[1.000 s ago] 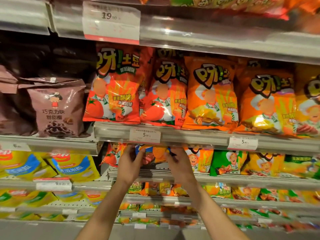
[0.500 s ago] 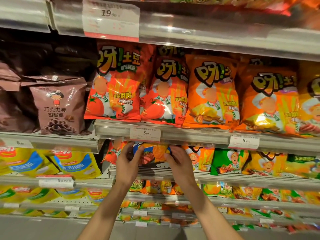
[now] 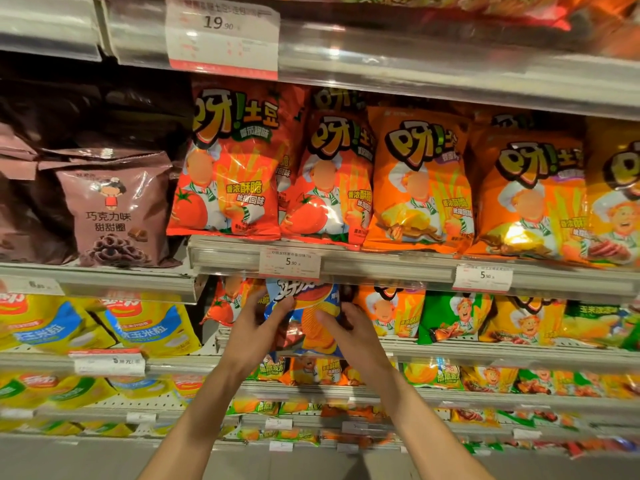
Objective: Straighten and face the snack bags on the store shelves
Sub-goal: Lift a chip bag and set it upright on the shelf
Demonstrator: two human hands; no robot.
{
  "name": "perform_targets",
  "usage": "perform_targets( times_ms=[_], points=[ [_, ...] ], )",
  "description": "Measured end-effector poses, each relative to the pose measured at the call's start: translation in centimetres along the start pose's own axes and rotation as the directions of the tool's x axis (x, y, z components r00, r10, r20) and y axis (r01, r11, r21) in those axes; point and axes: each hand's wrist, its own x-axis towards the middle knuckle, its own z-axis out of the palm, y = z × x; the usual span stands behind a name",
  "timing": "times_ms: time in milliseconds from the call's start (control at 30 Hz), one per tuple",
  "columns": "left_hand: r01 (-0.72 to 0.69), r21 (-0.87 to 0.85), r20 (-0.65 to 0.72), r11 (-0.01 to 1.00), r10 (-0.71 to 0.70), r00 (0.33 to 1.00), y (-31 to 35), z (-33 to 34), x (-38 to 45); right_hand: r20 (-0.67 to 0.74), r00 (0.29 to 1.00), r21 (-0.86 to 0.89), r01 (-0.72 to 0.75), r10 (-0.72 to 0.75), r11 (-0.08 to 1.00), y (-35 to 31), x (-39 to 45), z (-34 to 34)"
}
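Both hands up at centre frame, working one bag on the second shelf row. Left hand point(image 3: 258, 327) grips the left edge of the blue-and-orange chip bag point(image 3: 311, 317), fingers curled round it, thumb on the front. Right hand point(image 3: 349, 327) grips the right edge, thumb across the front, other fingers hidden behind the bag. The bag sits centre frame, just under the 5.90 price tag point(image 3: 289, 263), its top tucked behind that shelf rail point(image 3: 398, 268), its bottom near the lower shelf lip point(image 3: 450, 351). It is tilted and looks pulled forward of its row. It sits between a red tomato bag point(image 3: 225, 304) at left and an orange chef bag point(image 3: 388, 311) at right, close to both.

Judged step: squaring this bag up and facing it.

Risks:
- top of bag may catch on the rail above when it is pushed upright, which would crumple it
- the neighbours are tight, so sliding it in could knock the red tomato bag over or turn it
- squeezing the edges too hard could crush the chips
- it is the only blue bag I can see in this row, so it may be misplaced stock; cannot tell
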Motion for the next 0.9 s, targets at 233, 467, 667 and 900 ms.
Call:
perform_targets(
  times_ms=[233, 467, 667, 900],
  points=[
    [0.011, 0.019, 0.122, 1.0, -0.013, 0.992, -1.3, -1.1, -2.4, 0.088, 0.995, 0.068, -0.042, 0.036, 0.997, 0.0, -1.8, -0.6],
    [0.077, 0.018, 0.226, 0.997, -0.079, 0.971, -2.6, 0.6, -5.0, 0.071, 0.988, 0.045, -0.142, 0.139, 0.989, 2.3, -5.2, -2.6],
    [0.05, -0.035, 0.269, 0.998, -0.039, 0.962, 0.3, 4.9, -7.7, -0.036, 0.987, 0.029, -0.157, 0.158, 0.987, 2.7, -8.8, -7.1],
    [-0.074, 0.008, 0.288, 0.997, 0.069, 0.955, 5.4, 12.0, -9.7, -0.118, 0.992, 0.146, -0.032, 0.05, 0.989, 1.0, -13.4, -15.1]
  ],
)
